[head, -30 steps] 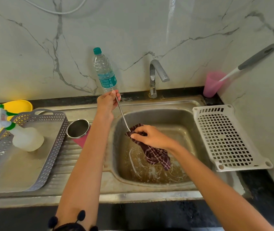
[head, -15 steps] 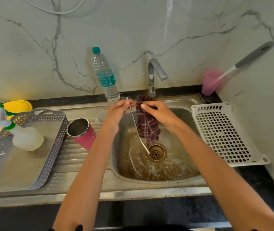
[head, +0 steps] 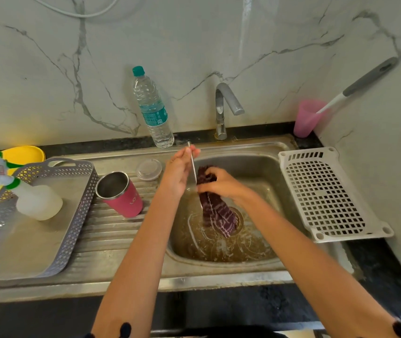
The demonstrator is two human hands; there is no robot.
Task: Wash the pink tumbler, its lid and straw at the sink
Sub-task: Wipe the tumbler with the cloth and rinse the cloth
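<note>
One head-worn wide-angle view looks forward and down, seemingly from close, over the sink [head: 219, 273].

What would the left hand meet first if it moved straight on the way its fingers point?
Probably the sink rim at the back, between the water bottle and the tap; depth is unclear, so the left hand might reach the tap's base.
</note>
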